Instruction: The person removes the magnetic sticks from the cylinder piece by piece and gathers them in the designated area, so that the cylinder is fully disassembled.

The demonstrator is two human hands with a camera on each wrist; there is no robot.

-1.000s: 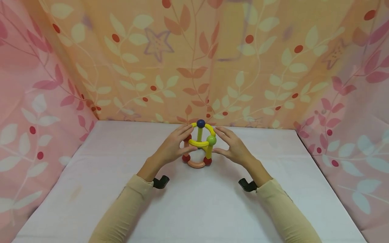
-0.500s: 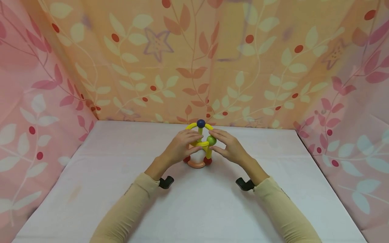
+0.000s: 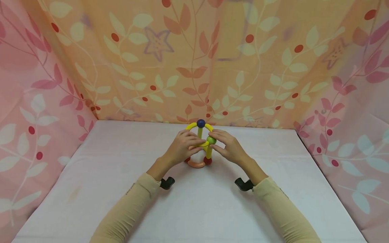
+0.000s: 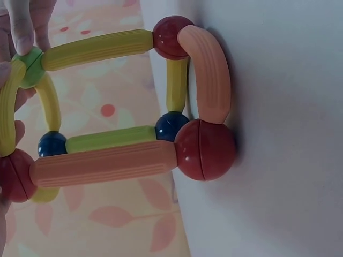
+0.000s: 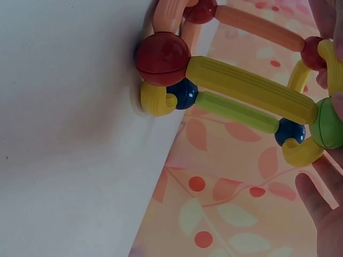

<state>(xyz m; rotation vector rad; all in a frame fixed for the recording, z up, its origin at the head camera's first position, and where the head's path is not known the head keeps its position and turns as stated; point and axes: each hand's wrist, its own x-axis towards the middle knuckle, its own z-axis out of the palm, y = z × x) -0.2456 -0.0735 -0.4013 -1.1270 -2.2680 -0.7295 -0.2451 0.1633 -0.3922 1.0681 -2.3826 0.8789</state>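
Observation:
A frame built from coloured balls and sticks, a ball-and-stick toy [image 3: 209, 152], stands upright on the white table. Curved yellow sticks form its top ring, with a dark blue ball [image 3: 201, 123] at the back and a green ball [image 5: 328, 123] at front right. My left hand [image 3: 181, 145] grips the upper left corner, its fingers at a red ball [image 4: 16, 175] and over the front yellow curve. My right hand [image 3: 230, 146] pinches the green ball between thumb and fingers. Below, a curved orange stick [image 4: 213, 75] joins two red balls on the table.
White cloth [image 3: 200, 209] covers the table. Behind it hangs an orange leaf-patterned curtain [image 3: 225, 84], with pink curtains [image 3: 27, 111] at the sides. A dark bent piece [image 3: 167, 183] shows under the left wrist, and another dark piece [image 3: 244, 184] under the right.
Both hands have closed inward onto the top ring; the left moved right, covering the upper red ball, and the right moved slightly left onto the green ball. The toy has stayed put.

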